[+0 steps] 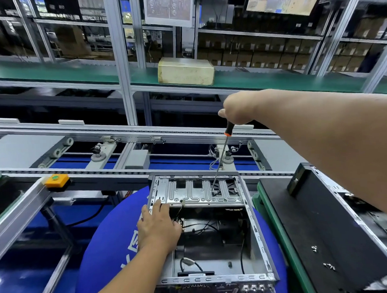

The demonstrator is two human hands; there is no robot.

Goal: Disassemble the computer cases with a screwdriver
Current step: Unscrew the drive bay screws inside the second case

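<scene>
on the blue round mat [99,248] at the bench edge sat the open computer case [213,233], lid off, cables loose inside. at its far end a stamped metal bracket [196,193] spanned the case. the right hand [237,109] was clenched around the handle of a long screwdriver [221,158], whose tip reached down into the bracket near its right side; whether it sat in a screw head was too small to tell. the left hand [158,228] lay flat, fingers released and spread, on the case's left wall and the bracket's near corner, steadying rather than gripping.

the long shaft, held high and tilted, looked prone to slipping out of the screw and rounding it or jabbing the cables below. a freed screw could drop into the case. with only a flat palm on it, the case could shift on the mat under a hard push. loose screws [328,266] already lay on the black panel [311,230] to the right, near enough its edge to roll off.
</scene>
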